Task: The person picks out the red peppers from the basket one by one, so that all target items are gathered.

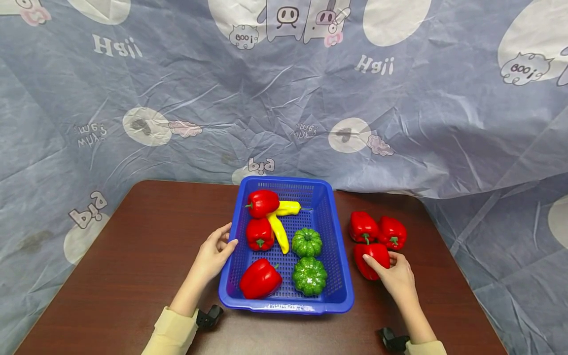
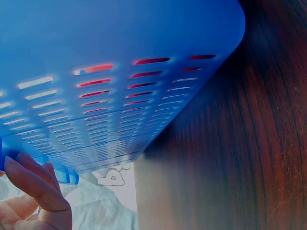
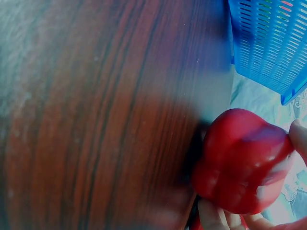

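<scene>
My right hand (image 1: 399, 277) grips a red bell pepper (image 1: 371, 260) to the right of the blue basket (image 1: 344, 276). In the right wrist view the thumb is on one side of that bell pepper (image 3: 244, 163) and the fingers are on the other. Two more red bell peppers (image 1: 364, 227) (image 1: 392, 232) lie just behind it. My left hand (image 1: 214, 254) holds the basket's left rim, its thumb on the edge. From the left wrist, the fingers (image 2: 36, 184) show at the rim of the slotted basket wall (image 2: 96, 120).
Inside the basket are red bell peppers (image 1: 261, 279) (image 1: 263, 203) (image 1: 260, 234), yellow peppers (image 1: 278, 232) (image 1: 288, 208) and green pumpkin-shaped vegetables (image 1: 307, 242) (image 1: 309, 276). The basket stands on a dark brown wooden table (image 1: 133, 256). A grey-blue printed cloth (image 1: 284, 98) hangs behind the table.
</scene>
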`<action>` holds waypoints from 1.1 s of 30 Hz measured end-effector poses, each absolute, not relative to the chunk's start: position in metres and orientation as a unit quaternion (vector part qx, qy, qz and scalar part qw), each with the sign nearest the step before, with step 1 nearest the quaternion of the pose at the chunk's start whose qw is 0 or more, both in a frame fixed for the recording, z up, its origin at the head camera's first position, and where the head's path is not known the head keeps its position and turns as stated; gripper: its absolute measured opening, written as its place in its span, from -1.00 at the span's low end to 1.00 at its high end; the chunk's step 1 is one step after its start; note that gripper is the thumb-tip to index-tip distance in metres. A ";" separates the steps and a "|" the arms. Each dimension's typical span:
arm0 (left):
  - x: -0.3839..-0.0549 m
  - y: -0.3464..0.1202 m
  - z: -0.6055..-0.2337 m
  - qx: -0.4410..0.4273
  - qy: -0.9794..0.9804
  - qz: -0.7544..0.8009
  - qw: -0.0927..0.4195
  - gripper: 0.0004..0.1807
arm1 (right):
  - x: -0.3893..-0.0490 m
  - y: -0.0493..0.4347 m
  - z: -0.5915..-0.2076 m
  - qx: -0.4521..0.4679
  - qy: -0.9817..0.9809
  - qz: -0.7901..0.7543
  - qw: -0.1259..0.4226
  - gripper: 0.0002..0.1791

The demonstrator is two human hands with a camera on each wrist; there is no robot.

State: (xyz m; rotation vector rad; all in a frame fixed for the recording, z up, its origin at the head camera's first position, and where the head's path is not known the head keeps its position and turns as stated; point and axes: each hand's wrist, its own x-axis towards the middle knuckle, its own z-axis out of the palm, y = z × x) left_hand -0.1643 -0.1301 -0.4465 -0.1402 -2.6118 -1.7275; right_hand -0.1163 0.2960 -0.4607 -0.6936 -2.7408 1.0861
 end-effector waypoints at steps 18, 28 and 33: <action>-0.165 -0.130 -0.449 -0.044 -0.832 -0.553 0.012 -0.43 | -0.120 0.285 -0.470 -0.249 -0.898 0.355 0.076 0.04; -0.164 -0.130 -0.449 -0.042 -0.834 -0.549 0.010 -0.43 | -0.119 0.286 -0.462 -0.243 -0.897 0.358 0.083 0.02; -0.165 -0.131 -0.450 -0.044 -0.835 -0.549 0.008 -0.43 | -0.120 0.286 -0.448 -0.236 -0.892 0.371 0.103 0.02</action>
